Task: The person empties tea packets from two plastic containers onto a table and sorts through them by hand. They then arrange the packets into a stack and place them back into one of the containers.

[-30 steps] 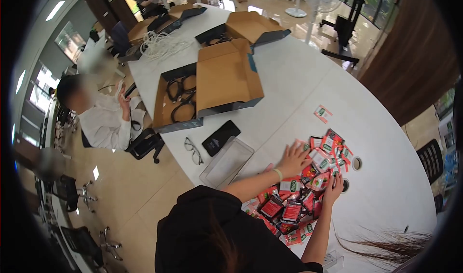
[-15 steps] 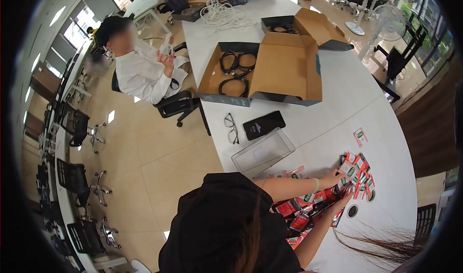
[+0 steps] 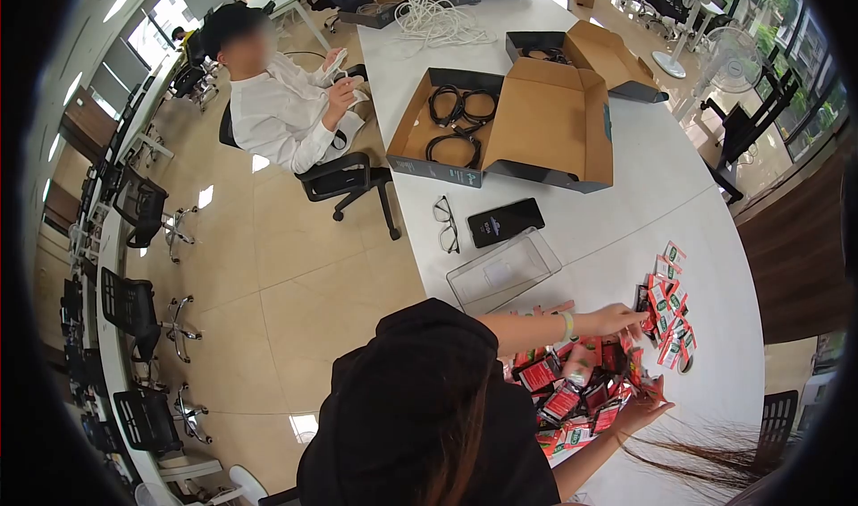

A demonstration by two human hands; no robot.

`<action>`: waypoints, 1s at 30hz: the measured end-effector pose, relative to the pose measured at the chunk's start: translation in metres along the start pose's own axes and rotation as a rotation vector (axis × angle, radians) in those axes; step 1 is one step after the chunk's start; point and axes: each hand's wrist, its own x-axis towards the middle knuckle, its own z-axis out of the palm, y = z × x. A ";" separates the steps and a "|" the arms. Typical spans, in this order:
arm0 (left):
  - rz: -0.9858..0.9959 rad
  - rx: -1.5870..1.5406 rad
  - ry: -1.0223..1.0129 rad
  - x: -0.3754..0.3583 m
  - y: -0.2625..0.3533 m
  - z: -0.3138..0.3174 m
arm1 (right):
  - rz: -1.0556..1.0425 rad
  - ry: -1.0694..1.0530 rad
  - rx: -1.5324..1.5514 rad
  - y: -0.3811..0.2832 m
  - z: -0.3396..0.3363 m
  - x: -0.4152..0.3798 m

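A heap of small red, white and black packets [image 3: 561,405] lies on the white table in front of my black-clothed body. Beyond it is a looser pile of red-and-white packets with green labels [image 3: 663,302]. My left hand [image 3: 618,320], a band on its wrist, is between the two, fingertips at the near edge of the far pile. Those fingers are smeared by motion. Lower down, my right hand [image 3: 639,413] is curled around a red packet [image 3: 651,388] at the heap's edge. My arm covers part of the heap.
Past the heap are a clear plastic box [image 3: 505,271], a phone [image 3: 506,223] and glasses [image 3: 446,224]. An open cardboard box [image 3: 547,130] holds black cables [image 3: 462,113]; white cable [image 3: 438,19] lies farther back. A seated person [image 3: 281,113] in white is beside the table.
My left hand has drawn back from the far pile toward me. My right hand has moved lower, away from that pile. The whole view has shifted slightly.
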 end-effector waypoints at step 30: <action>0.177 1.382 0.425 -0.064 -0.078 -0.061 | -0.181 -0.265 -1.854 0.077 0.134 0.176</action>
